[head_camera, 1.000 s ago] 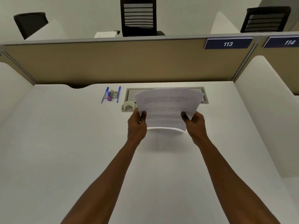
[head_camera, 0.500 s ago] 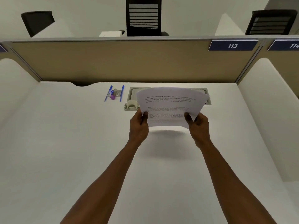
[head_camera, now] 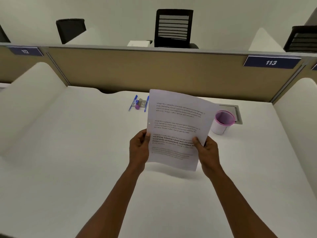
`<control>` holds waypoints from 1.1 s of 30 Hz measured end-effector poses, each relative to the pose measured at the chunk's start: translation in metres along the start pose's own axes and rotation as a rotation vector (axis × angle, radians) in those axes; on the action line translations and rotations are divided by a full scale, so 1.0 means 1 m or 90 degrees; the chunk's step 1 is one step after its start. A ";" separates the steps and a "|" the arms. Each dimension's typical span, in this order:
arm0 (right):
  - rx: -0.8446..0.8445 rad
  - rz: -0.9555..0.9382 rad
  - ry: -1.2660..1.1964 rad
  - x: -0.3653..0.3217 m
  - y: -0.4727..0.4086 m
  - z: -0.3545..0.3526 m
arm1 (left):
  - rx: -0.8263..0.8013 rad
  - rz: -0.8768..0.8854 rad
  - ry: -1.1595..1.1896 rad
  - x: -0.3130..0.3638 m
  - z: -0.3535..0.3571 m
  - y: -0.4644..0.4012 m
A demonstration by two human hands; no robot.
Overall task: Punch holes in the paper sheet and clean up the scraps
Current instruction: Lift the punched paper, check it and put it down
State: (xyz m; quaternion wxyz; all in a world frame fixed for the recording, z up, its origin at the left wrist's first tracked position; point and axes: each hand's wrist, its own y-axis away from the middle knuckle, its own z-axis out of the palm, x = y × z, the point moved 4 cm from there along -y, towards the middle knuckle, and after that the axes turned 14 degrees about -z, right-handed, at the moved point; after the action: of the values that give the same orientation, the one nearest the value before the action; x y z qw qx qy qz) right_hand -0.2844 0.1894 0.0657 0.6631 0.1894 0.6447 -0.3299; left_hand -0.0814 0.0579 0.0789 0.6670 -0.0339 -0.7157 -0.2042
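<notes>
A printed paper sheet (head_camera: 175, 127) is held upright above the white desk (head_camera: 85, 160), text facing me. My left hand (head_camera: 139, 148) grips its lower left edge and my right hand (head_camera: 206, 152) grips its lower right edge. A small hole shows near the sheet's left edge. The hole punch seen earlier behind the sheet is hidden by the paper. A small white cup with a pink rim (head_camera: 222, 121) stands on the desk to the right of the sheet.
Blue pens and a small purple item (head_camera: 139, 104) lie at the back of the desk, left of the sheet. A grey cable tray (head_camera: 237, 113) sits behind the cup. A tan partition (head_camera: 137, 71) and white side dividers enclose the desk.
The sheet has been raised and turned more upright, now covering the hole punch. The view shifted left and the pink-rimmed cup has come into sight on the right.
</notes>
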 end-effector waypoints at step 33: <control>0.071 0.305 0.142 0.107 -0.014 0.308 | 0.172 -0.187 -0.236 -0.036 -0.273 -0.166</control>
State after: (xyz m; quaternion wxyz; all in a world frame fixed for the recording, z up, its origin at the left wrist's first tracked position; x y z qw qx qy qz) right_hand -0.0743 -0.0499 -0.0066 0.6358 0.4081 0.6312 -0.1755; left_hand 0.1263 -0.1783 0.0099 0.4864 0.1227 -0.8437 -0.1912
